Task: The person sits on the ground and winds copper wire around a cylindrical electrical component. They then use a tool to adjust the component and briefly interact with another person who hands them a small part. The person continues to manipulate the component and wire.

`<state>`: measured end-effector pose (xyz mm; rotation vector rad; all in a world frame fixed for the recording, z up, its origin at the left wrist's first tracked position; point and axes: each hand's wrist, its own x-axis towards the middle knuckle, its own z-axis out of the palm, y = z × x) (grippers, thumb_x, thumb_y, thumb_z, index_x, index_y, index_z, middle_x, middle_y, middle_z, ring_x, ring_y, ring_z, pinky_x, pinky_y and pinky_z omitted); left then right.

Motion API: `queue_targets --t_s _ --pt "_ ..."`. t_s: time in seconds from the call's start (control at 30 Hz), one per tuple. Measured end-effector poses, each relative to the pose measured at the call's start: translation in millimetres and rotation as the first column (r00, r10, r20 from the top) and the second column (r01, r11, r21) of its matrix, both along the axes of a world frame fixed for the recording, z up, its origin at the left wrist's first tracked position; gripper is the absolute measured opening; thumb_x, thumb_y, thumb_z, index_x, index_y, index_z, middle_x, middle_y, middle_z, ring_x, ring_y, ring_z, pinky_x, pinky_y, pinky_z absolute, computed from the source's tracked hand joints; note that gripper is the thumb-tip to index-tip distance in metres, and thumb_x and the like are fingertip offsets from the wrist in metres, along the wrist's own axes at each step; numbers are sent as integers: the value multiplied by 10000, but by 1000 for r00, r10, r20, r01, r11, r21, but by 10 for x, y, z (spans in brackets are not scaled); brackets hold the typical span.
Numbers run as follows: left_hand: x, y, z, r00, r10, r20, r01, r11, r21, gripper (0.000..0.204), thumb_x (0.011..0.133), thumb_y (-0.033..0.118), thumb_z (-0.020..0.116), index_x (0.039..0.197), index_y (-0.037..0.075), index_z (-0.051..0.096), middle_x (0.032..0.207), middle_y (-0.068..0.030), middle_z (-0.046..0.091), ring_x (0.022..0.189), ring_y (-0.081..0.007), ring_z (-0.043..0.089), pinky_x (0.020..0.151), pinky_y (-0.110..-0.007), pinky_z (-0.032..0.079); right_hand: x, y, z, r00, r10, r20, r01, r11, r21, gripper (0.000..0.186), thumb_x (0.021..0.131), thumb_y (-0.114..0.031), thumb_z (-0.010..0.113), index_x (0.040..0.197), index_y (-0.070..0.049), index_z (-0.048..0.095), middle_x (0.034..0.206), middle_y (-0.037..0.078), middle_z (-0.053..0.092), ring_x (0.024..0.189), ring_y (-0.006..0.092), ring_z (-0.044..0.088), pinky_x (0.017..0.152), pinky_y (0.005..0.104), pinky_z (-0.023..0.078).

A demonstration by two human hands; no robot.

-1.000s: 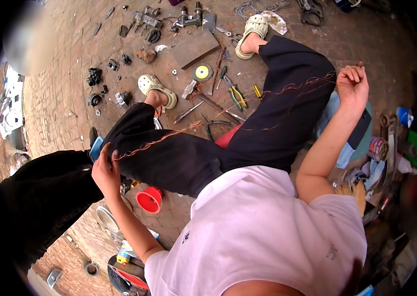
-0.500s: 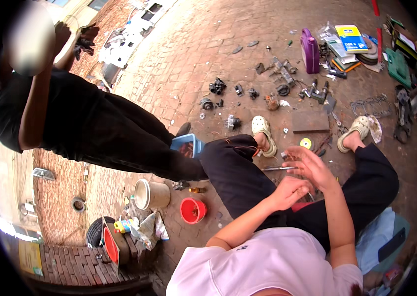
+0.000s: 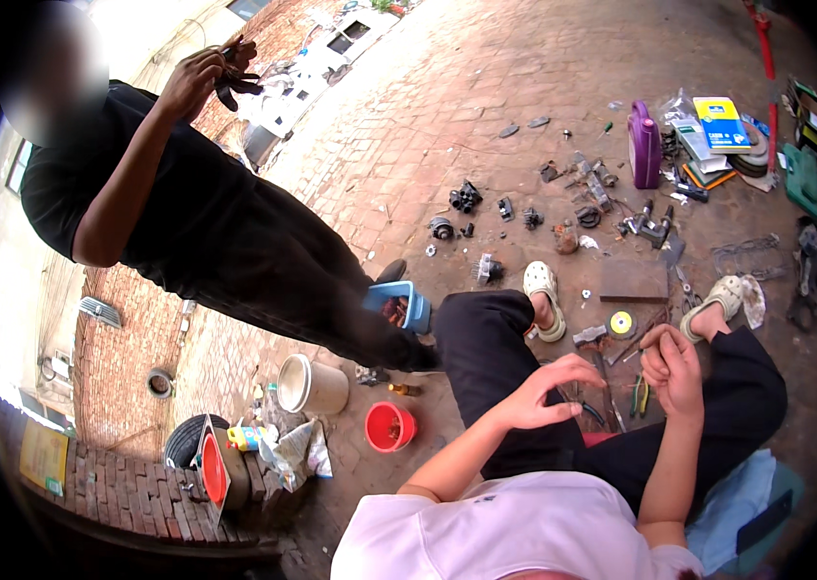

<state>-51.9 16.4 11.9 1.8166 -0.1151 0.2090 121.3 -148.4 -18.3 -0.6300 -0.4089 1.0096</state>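
Note:
My left hand (image 3: pixel 546 394) is over my lap, thumb and fingers apart, with nothing seen in it. To its right my right hand (image 3: pixel 673 375) is raised with its fingers curled closed; whatever they hold, if anything, is hidden. Below and between the hands lie pliers with yellow-green handles (image 3: pixel 639 396), partly beside my right hand. A long dark bar (image 3: pixel 608 389) and a dark curved handle (image 3: pixel 592 414) lie close to my left hand. Just beyond the hands are a hammer head (image 3: pixel 589 335) and a yellow disc (image 3: pixel 621 323).
A person in dark clothes (image 3: pixel 205 232) stands at left, handling dark gloves (image 3: pixel 234 85). Near that person are a blue bin (image 3: pixel 412 311), a white bucket (image 3: pixel 317 387) and a red bucket (image 3: pixel 391 427). Metal parts (image 3: pixel 465 197), a flat plate (image 3: pixel 634 282) and a purple jug (image 3: pixel 644 147) lie beyond my feet.
My hands have moved apart; the left has opened and the right has curled closed, further right. The scene has shifted right and down. The standing person has brought the gloves and hands together.

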Motion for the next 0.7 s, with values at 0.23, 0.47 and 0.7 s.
queue_targets --t_s 0.23,0.47,0.7 --pt "240 1123 -7 688 712 138 -580 654 -486 633 907 330 533 1398 -6 317 1420 -140 366 1304 -246 375 1085 -384 279 -154 -367 -370 978 -62 -199 58 998 -24 296 1018 -215 383 835 -17 505 541 -49 305 431 25 242 389 192 178" --pt "521 1809 840 769 621 155 -253 518 -817 739 955 477 449 1394 -80 242 1444 -205 320 1356 -309 309 1131 -385 246 -203 -534 -741 868 -237 -436 151 963 -221 270 1010 -258 417 859 -58 518 561 -52 313 436 28 244 368 180 199" --pt "551 1756 1571 687 649 327 -259 639 -724 702 956 477 454 1363 -75 303 1398 -198 369 1294 -299 376 1106 -371 270 -112 -585 -1160 718 -315 -621 207 948 -242 257 1005 -271 434 877 -69 530 562 -50 311 434 40 250 354 195 219"
